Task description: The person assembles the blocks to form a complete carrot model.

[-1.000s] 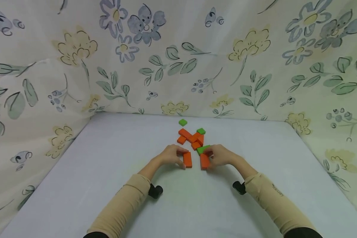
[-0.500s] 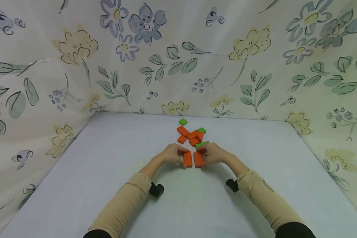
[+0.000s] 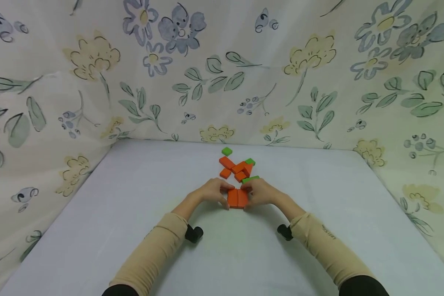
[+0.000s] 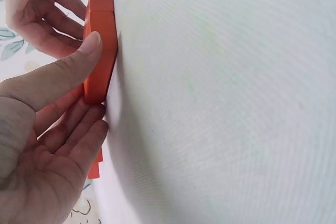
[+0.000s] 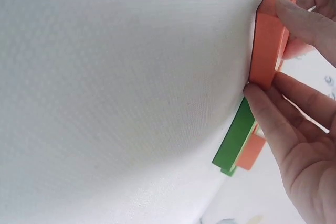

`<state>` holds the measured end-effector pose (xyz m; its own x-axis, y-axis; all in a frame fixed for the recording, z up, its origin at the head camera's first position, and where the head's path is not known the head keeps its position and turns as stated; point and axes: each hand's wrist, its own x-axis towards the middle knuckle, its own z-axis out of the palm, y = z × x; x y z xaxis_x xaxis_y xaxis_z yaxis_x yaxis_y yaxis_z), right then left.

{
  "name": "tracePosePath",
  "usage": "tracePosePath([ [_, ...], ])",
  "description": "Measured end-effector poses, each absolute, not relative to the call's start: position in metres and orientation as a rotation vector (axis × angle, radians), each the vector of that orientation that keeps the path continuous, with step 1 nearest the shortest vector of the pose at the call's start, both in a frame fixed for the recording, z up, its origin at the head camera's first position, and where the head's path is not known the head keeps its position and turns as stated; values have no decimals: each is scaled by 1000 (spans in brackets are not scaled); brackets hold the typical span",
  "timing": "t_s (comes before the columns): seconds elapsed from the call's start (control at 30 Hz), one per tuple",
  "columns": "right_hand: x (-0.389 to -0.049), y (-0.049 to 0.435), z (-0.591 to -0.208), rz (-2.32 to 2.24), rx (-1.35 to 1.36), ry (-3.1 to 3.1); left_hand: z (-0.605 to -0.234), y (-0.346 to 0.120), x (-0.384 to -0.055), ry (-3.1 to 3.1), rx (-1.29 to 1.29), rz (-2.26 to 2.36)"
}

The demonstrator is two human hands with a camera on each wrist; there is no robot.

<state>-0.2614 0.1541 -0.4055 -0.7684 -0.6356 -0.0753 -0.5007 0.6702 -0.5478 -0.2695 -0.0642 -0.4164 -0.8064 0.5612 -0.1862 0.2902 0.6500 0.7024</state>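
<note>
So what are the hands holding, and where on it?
The left hand holds the left orange block and the right hand the right orange block: each thumb near its block's closer end, fingers at the far end.

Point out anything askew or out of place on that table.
The blocks farther back look untidy, lying at mixed angles, unlike the two orange blocks the left hand and right hand hold side by side. One green block sits apart behind them. No spill or damage shows.

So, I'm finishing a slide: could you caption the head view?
Left hand and right hand hold two orange blocks side by side on a white table, more orange and green blocks beyond.
</note>
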Motion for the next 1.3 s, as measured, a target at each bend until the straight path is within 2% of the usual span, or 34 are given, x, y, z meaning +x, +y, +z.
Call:
tracePosePath([
  [0.5,-262,148,-397,-755,-786,2641,-410,-66,-269,2482,686,904],
  [0.77,-290,137,-391,-910,-520,2779,-409,-65,-269,2488,666,898],
  [1.1,-317,129,-408,-833,-230,2981,-411,-68,-269,2510,686,877],
  [1.3,-325,126,-413,-792,-154,2992,-412,-67,-271,2505,709,874],
])
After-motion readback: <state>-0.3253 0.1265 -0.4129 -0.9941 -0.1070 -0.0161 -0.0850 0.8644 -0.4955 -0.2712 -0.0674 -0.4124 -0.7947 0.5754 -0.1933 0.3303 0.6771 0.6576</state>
